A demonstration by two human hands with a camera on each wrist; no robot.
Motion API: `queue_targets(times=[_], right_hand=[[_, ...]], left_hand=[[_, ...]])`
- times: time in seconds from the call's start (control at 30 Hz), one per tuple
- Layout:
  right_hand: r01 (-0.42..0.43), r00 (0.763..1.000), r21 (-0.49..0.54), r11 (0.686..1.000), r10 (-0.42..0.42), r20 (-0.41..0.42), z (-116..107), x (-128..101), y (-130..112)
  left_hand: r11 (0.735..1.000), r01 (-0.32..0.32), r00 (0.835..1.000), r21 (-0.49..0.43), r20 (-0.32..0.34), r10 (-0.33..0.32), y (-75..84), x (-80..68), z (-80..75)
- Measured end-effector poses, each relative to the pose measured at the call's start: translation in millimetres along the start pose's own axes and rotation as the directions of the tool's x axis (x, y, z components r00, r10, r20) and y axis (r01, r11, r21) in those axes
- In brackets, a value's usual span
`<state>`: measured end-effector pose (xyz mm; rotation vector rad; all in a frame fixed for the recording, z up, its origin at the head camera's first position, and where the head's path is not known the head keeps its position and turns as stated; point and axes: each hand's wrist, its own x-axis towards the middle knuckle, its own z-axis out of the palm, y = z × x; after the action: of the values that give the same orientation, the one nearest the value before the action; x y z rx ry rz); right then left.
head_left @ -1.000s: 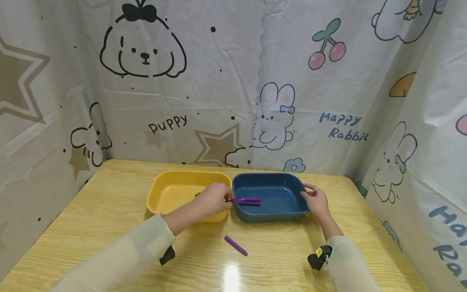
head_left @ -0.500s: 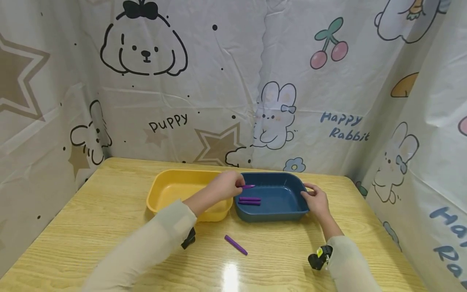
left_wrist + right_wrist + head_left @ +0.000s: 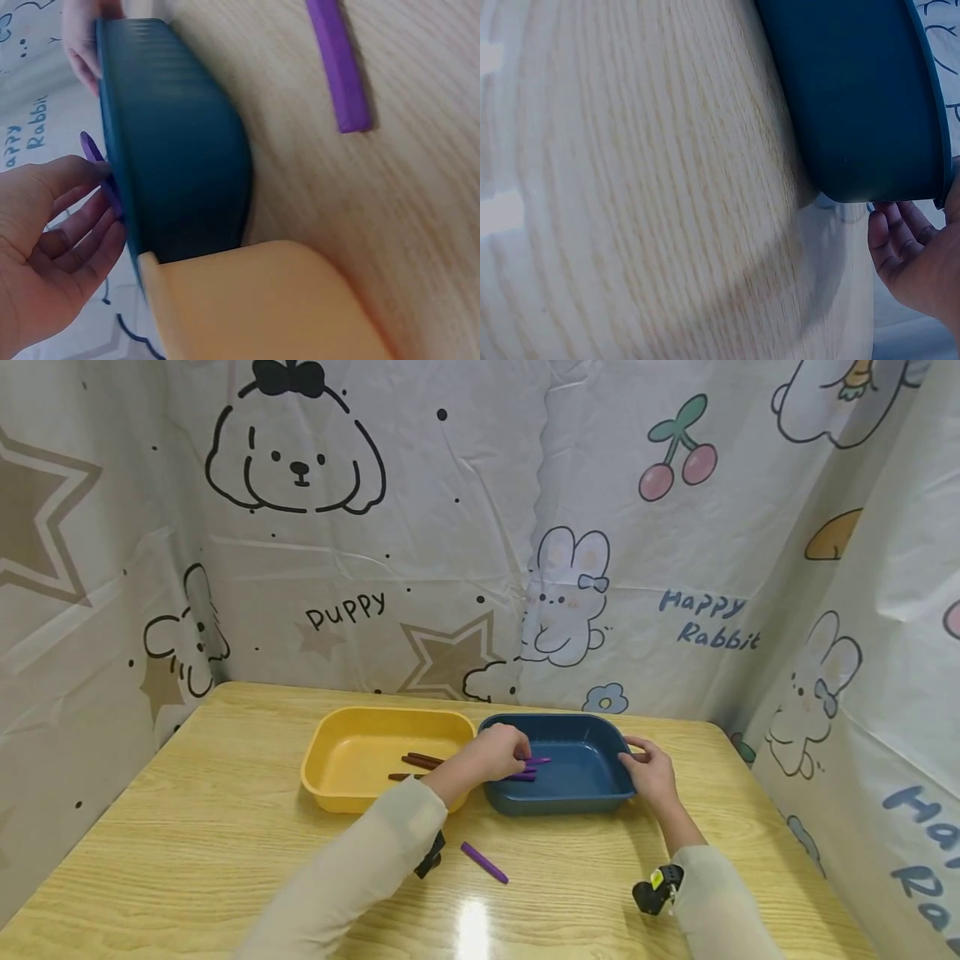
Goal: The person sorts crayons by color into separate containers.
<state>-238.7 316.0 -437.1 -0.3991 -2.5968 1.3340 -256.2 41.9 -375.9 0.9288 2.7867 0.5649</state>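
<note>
Over the left part of the blue plastic basin [image 3: 577, 806], my left hand [image 3: 497, 753] pinches a purple crayon [image 3: 89, 145] between thumb and fingers. More purple crayons [image 3: 525, 777] lie on the basin floor just below, partly hidden by the hand. My right hand [image 3: 651, 777] grips the basin's right rim, thumb at the edge and fingers outside the wall, as the right wrist view also shows. A single purple crayon [image 3: 484, 862] lies on the table in front of the basins.
A yellow basin [image 3: 337, 793] stands against the blue one's left side, with several brown crayons [image 3: 424, 761] inside; my left forearm crosses its front right corner. Both rest on a wooden table [image 3: 187, 843], backed by a printed curtain [image 3: 450, 568].
My left hand has moved right from the yellow basin to over the blue one, bringing a purple crayon; two crayons it held earlier now lie in the blue basin. The right hand stays put.
</note>
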Motion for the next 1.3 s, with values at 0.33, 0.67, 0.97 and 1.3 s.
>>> queue_targets(times=[0.33, 0.67, 0.97, 1.3], right_hand=[[-0.008, 1.0, 0.001, 1.0, 0.008, 0.002, 1.1, 0.1, 0.9], [-0.007, 1.0, 0.006, 1.0, 0.007, -0.003, 0.1, -1.4, 0.9], [-0.007, 1.0, 0.012, 1.0, 0.007, 0.002, 0.3, -1.7, -2.0], [-0.011, 1.0, 0.018, 1.0, 0.011, 0.008, 0.1, -2.5, -1.5]], left_hand=[[0.996, 0.003, 0.997, 0.086, 0.078, -0.01, -3.9, 5.9, 17.3], [0.984, 0.015, 0.994, 0.179, 0.103, -0.034, -7.2, 14.0, 25.5], [0.972, 0.036, 0.991, 0.234, 0.12, -0.065, -6.0, 17.9, 26.7], [0.958, 0.073, 0.985, 0.276, 0.132, -0.113, -3.8, 23.7, 31.8]])
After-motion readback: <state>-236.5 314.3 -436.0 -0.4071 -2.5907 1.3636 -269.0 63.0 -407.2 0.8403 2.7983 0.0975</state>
